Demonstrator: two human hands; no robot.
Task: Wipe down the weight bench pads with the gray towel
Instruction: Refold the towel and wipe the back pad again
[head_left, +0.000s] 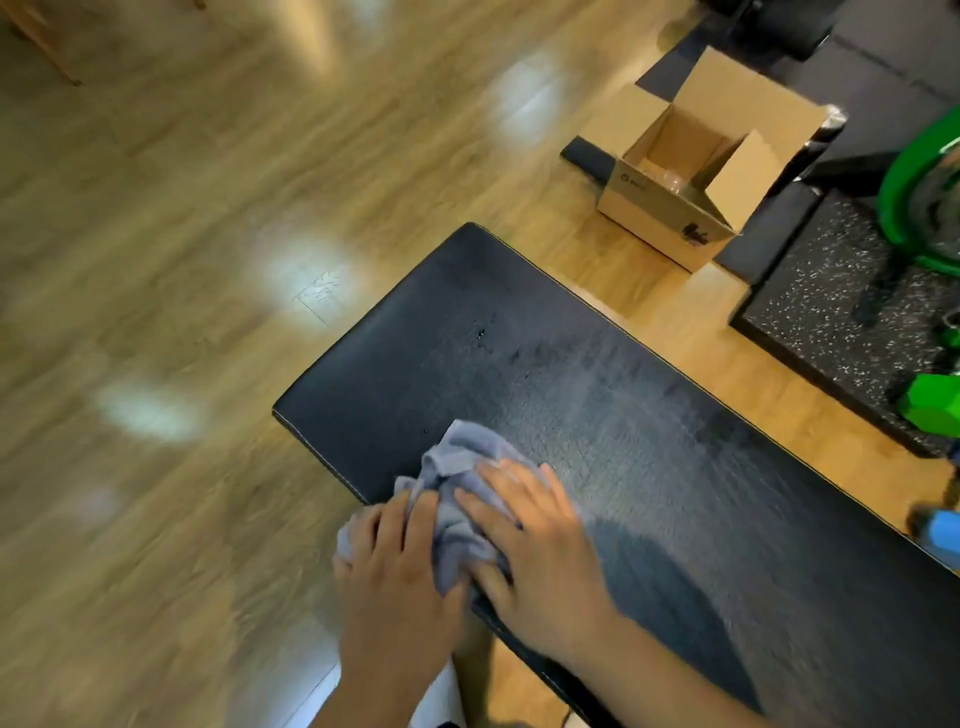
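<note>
black bench pad (597, 395), gray towel (457, 499) bunched on it

Crumpled gray cloth towel (457, 452) partly hidden under left hand (395, 571) and right hand (540, 556); long black padded bench top (545, 364) cut by right edge, tan wood-plank floor (156, 312) motion-blurred

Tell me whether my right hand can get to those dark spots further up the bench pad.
Probably yes. The right hand presses the gray towel at the near edge of the bench pad, and only bare pad lies between it and the dark spots, so a forward slide looks unobstructed.
</note>
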